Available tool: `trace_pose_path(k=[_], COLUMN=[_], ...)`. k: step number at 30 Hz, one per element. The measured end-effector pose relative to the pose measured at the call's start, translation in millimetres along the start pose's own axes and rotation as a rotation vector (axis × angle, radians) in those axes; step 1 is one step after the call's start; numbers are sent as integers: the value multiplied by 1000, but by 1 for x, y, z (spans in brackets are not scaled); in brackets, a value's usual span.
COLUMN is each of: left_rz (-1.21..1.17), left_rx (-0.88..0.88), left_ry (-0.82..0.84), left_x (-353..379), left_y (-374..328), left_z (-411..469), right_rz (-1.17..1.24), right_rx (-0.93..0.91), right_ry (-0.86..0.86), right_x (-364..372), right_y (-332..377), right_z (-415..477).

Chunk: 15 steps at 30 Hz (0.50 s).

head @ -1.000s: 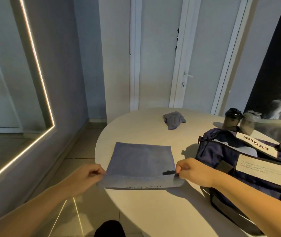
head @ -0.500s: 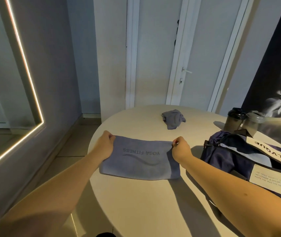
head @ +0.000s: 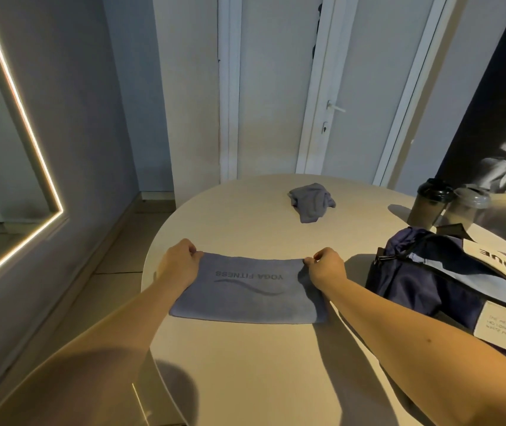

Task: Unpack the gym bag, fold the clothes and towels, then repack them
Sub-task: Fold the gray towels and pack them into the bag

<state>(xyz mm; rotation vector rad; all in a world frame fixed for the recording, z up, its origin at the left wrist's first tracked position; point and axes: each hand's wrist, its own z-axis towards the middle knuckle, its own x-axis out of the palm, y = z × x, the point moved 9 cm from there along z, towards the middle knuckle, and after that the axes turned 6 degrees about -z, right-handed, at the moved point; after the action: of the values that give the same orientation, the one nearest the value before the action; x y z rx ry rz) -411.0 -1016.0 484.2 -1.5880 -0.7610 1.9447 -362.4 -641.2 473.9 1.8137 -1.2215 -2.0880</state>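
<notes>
Head view: the grey-blue rectangular microfibre towel (head: 251, 293), spread open a second ago, now lies folded in half on the round pale worktop (head: 245, 364), near the navy gym bag (head: 430, 284). The left hand (head: 181, 265) and right hand (head: 325, 267) each hold a far corner in a pinching grip, seemingly squaring the edges. The first fold looks done, while the crumpled grey cloth (head: 311, 202) is not yet folded.

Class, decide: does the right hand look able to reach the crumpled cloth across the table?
Probably, once it lets go: right hand pinches the towel; only bare table lies before the crumpled cloth.
</notes>
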Motion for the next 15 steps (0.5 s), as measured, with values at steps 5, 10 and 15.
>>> trace_pose_path(k=[5, 10, 15], left_rz=[273, 518, 553], left_rx=[318, 380, 298], left_ry=[-86, 167, 299], left_x=[0, 55, 62], left_y=[-55, -39, -23], left_z=[-33, -63, -68], right_rz=[-264, -462, -599], right_rx=[-405, -731, -645], right_ry=[-190, 46, 148], right_x=[-8, 44, 59], right_y=[50, 56, 24], right_z=[-47, -101, -93])
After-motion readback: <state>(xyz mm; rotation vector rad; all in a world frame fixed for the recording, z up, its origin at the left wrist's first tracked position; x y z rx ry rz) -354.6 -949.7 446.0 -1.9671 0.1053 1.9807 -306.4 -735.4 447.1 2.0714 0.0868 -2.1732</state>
